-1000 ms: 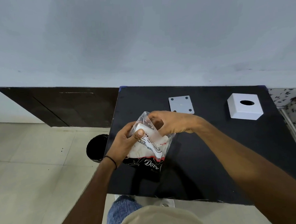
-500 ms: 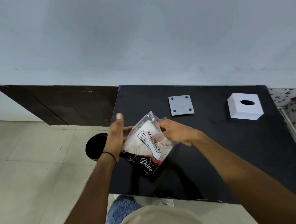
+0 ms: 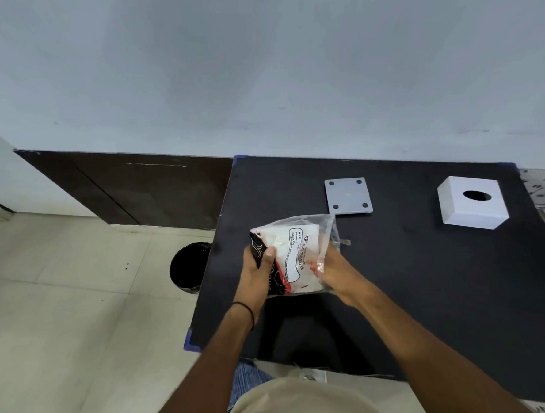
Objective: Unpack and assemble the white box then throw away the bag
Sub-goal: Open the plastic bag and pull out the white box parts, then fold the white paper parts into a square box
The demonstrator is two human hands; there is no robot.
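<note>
Bag (image 3: pixel 299 255) of clear plastic is held above the black table (image 3: pixel 429 292), gripped by 2 hands: left hand (image 3: pixel 258 276) pinching its left edge; right hand (image 3: pixel 336 274) clasping its right side; white box (image 3: pixel 472 202) sits well apart.

Black rectangular table (image 3: pixel 429 292) with blue-taped corners filling the right half of the frame, flat grey square plate with four corner holes (image 3: pixel 347 196) at upper centre, white box with oval hole on top (image 3: pixel 472 202) at upper right, well apart

Single head cam, wide-angle, looking forward and down at near edge of black table (image 3: pixel 429 292). Close range: forearms fill lower frame. Wall (image 3: pixel 256 63) fills upper half, floor (image 3: pixel 64 315) left. No second view.
</note>
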